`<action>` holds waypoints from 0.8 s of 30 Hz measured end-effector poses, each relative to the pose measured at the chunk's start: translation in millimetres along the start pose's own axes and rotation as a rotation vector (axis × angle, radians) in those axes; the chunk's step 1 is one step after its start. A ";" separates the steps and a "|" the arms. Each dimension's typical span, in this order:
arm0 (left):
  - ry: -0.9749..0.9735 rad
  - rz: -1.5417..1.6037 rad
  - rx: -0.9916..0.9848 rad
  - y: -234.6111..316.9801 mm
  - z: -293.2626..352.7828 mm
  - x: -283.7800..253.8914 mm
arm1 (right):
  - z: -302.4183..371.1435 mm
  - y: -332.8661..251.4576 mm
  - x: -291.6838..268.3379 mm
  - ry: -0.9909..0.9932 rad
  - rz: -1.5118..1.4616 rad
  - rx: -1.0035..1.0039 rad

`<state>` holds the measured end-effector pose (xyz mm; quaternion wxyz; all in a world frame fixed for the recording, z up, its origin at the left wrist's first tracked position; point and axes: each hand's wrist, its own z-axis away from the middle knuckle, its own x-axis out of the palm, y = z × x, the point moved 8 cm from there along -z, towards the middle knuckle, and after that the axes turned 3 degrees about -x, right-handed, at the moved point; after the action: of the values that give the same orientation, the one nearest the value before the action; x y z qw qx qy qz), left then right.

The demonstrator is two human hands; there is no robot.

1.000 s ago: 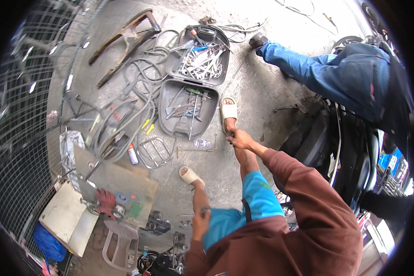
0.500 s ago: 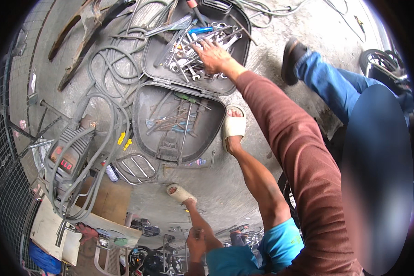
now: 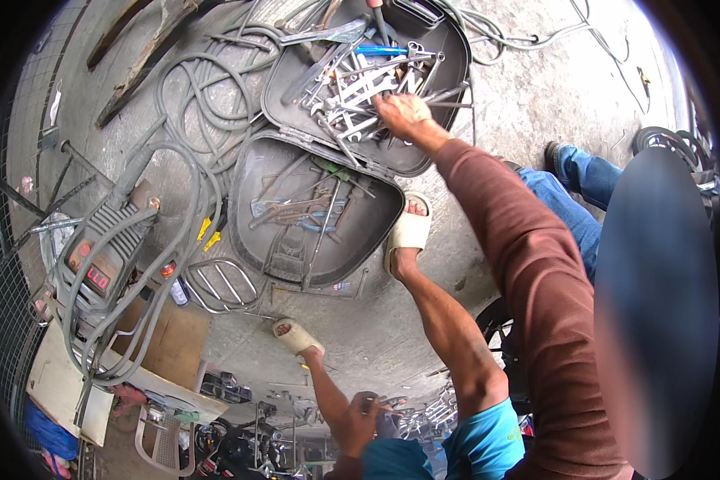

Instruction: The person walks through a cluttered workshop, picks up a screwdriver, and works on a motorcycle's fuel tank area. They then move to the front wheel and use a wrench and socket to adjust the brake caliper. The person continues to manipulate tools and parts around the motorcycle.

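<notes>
My right hand [image 3: 408,118] reaches into the upper half of an open black tool case [image 3: 448,68], with its fingers bent down into a heap of metal wrenches [image 3: 362,86]. What those fingers grip is hidden in the heap. A blue-handled tool [image 3: 382,50] and a red-ended hammer-like tool [image 3: 378,22] lie beyond the hand. In the case's other half [image 3: 376,210] are pliers [image 3: 316,218] and a long thin rod [image 3: 326,228]. Close to my knee, my left hand [image 3: 357,426] is closed around a small dark roundish piece [image 3: 366,402] too unclear to name.
Grey cables [image 3: 188,104] coil left of the case, running to a machine with a red display [image 3: 96,268]. A metal rack [image 3: 222,286] lies below it. Another person's jeans-clad leg [image 3: 564,212] is at right. Metal parts [image 3: 432,420] spread over the floor near me.
My right hand has shifted to the right across the wrenches, and its spread fingers are now bent in. Several wrenches lie differently. The other person's leg has moved lower. My view has shifted slightly.
</notes>
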<state>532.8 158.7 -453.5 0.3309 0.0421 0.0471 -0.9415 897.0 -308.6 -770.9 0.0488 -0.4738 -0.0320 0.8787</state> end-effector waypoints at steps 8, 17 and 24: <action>0.249 0.039 0.088 -34.0 -3.7 -79.2 | -22.3 58.2 -89.3 -0.067 0.128 -0.129; 0.115 0.158 0.105 -63.4 25.7 -27.7 | -17.7 8.9 -113.7 0.180 0.270 -0.165; -0.066 0.318 0.116 -66.9 43.4 -10.3 | 101.8 -54.0 -10.4 0.503 -0.373 0.179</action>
<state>496.8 211.9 -405.3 0.4741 0.0369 -0.0252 -0.8793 820.5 -257.2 -700.8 0.2568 -0.6558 -0.0280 0.7093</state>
